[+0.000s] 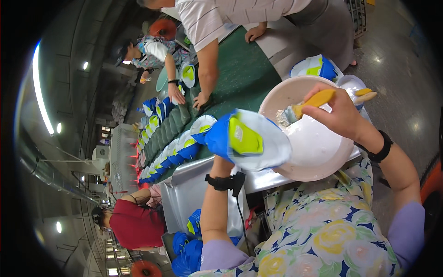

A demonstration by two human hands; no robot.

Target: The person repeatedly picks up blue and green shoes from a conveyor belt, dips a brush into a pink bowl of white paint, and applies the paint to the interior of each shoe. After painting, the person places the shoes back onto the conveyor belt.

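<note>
I see R hand (339, 111) gripping brush (318, 100), bristles (288, 116) aimed lower-left over bowl (285, 92) w/ white liquid (318, 143); L hand (223, 165), fingers hidden, holding blue-white upper (249, 138), long axis approx. L–R.

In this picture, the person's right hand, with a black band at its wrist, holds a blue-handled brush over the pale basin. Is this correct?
Not quite: the head view shows that the brush has a yellow handle, not blue. The right hand, with a black band at its wrist, does hold it over the pale basin.
</note>
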